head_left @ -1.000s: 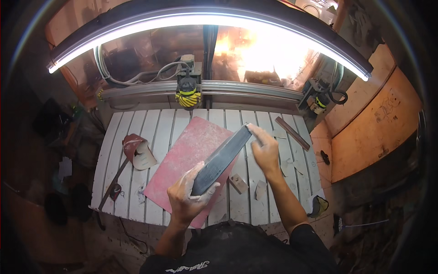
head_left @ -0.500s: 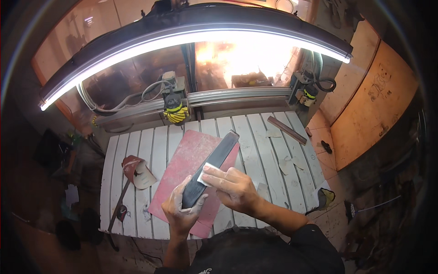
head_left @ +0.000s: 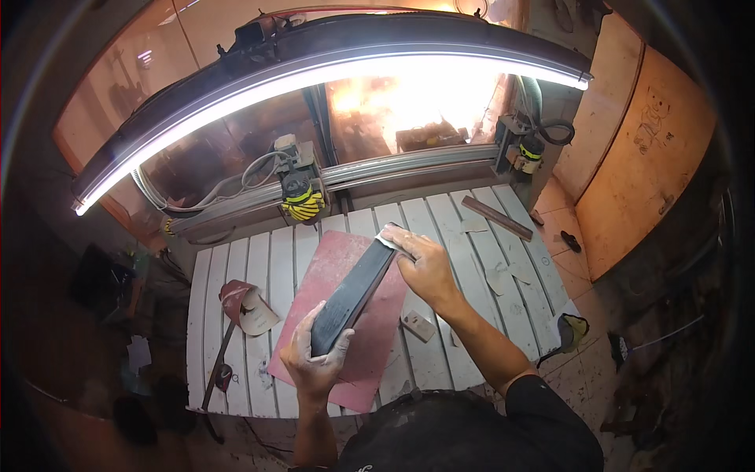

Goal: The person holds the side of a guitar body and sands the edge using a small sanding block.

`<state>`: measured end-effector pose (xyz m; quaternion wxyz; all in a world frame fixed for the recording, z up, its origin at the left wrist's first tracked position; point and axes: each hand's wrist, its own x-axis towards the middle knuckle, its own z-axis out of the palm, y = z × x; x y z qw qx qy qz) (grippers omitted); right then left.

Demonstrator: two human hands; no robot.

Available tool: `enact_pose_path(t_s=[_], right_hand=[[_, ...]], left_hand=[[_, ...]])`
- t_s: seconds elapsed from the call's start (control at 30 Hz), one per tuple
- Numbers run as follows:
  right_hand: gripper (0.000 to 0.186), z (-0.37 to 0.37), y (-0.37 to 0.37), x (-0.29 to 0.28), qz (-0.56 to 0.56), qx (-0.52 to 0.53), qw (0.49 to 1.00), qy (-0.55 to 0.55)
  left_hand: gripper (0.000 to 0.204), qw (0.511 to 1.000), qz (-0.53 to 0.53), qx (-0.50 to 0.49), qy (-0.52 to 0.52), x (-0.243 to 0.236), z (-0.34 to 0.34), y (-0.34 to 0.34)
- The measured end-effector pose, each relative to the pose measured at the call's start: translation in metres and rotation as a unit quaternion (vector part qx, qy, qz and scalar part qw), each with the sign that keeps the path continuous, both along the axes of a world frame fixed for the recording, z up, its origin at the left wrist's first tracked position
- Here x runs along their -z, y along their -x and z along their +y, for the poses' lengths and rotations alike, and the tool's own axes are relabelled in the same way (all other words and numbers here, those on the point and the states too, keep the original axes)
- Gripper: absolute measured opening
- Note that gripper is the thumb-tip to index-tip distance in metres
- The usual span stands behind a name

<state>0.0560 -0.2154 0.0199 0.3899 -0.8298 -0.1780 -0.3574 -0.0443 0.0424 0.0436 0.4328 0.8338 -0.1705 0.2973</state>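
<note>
A long dark grey bar-shaped piece [head_left: 352, 296] slants away from me above a pink board [head_left: 383, 346]. My left hand [head_left: 313, 363] is closed round its near end, thumb on one side and fingers on the other. At the far end, my right hand [head_left: 419, 259] presses a folded white sheet or pad [head_left: 390, 236] against the bar, with its fingers lying over it. What the pad is made of I cannot make out. Pale dust coats both hands.
On the white slatted table [head_left: 464, 346] lie a red and beige cap [head_left: 248, 307], a small light block [head_left: 418, 326] and a brown strip [head_left: 497, 218]. Two power sanders [head_left: 302, 198] hang from a rail at the back. A bright tube light [head_left: 338, 75] spans above.
My right hand has slid the white pad from the middle of the bar up to its far end. My left hand keeps its grip. The small block beside the board now shows fully.
</note>
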Motion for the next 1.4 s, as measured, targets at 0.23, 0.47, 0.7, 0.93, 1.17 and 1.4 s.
enact_pose_path(t_s=[0.23, 0.47, 0.7, 0.93, 1.17, 1.4], right_hand=[[0.055, 0.051, 0.072, -0.039, -0.025, -0.111, 0.99, 0.079], [0.049, 0.058, 0.073, -0.04, 0.01, 0.004, 0.996, 0.094], [0.053, 0.018, 0.038, -0.019, 0.012, 0.015, 0.996, 0.092], [0.053, 0.055, 0.08, -0.03, -0.049, -0.153, 0.984, 0.076], [0.054, 0.062, 0.105, -0.045, 0.0, -0.065, 0.99, 0.123], [0.053, 0.026, 0.058, -0.025, -0.001, 0.016, 0.996, 0.082]], left_hand=[[0.062, 1.0, -0.003, 0.0, 0.004, -0.001, 0.008, 0.002], [0.061, 1.0, 0.008, -0.006, 0.009, 0.0, -0.001, 0.007], [0.06, 1.0, 0.016, 0.014, -0.001, -0.001, -0.009, 0.008], [0.063, 1.0, 0.014, 0.005, -0.014, 0.003, 0.0, 0.01], [0.06, 1.0, 0.02, 0.011, 0.009, 0.004, -0.001, 0.008], [0.061, 0.999, 0.028, 0.025, 0.018, 0.002, -0.004, 0.008]])
